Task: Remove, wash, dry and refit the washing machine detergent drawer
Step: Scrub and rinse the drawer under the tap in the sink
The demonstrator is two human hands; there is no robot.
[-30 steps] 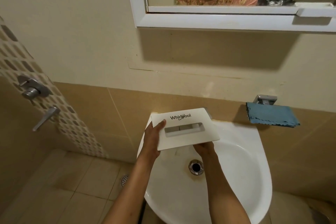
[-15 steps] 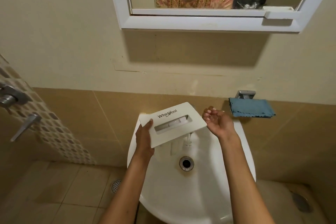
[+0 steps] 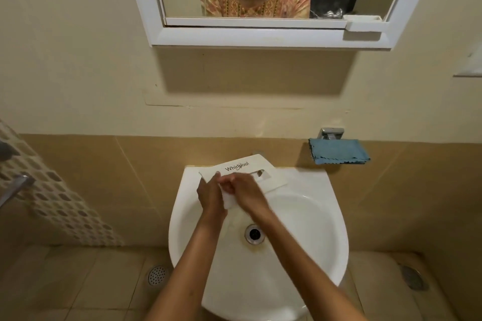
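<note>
White "Whirlpool" detergent drawer in left hand and right hand.

R hand back on drawer — now beside L hand, drawer lower.

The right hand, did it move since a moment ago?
Yes. The right hand moved left, away from the blue cloth, and now rests on the detergent drawer beside the left hand, above the sink.
</note>
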